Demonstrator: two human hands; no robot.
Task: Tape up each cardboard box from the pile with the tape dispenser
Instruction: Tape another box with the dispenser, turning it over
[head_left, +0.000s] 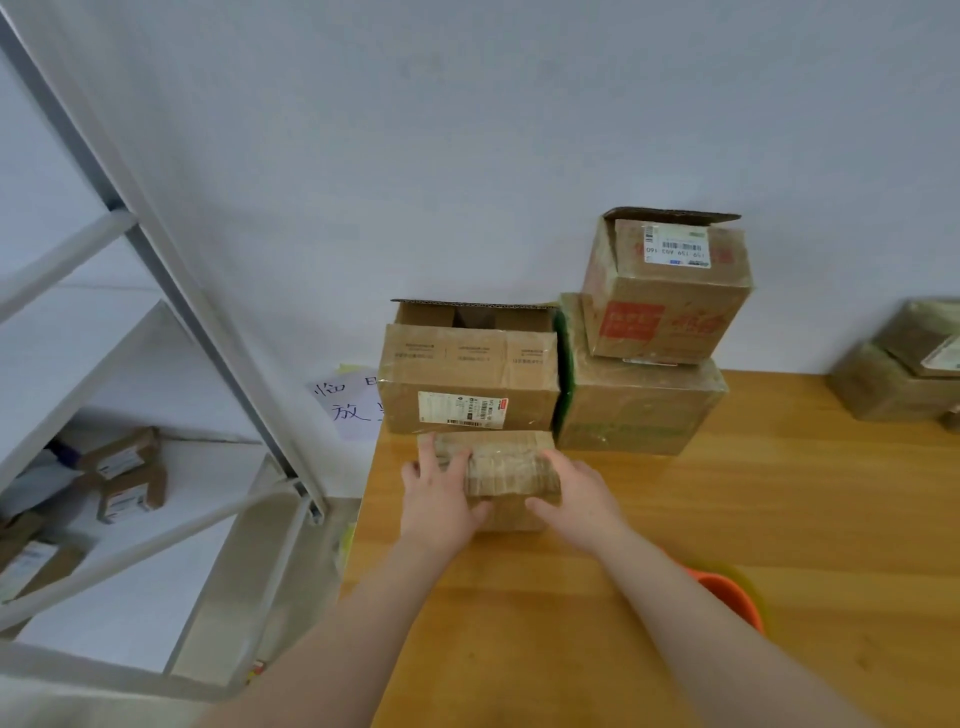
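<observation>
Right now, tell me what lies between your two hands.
A small cardboard box lies between the left hand and the right hand; each hand grips one end of it. The head view shows this.

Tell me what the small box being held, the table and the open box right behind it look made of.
Small box: probably cardboard wrapped in glossy clear tape, judging by its wrinkled sheen. Table: wood or wood-look laminate, satin; grain streaks show. Open box: matte corrugated cardboard; fluting shows along its raised flap.

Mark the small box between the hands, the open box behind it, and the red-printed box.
small box (506, 467): head view, taped top face.
open box (467, 374): head view, front wall above label.
red-printed box (665, 325): head view, front face.
</observation>
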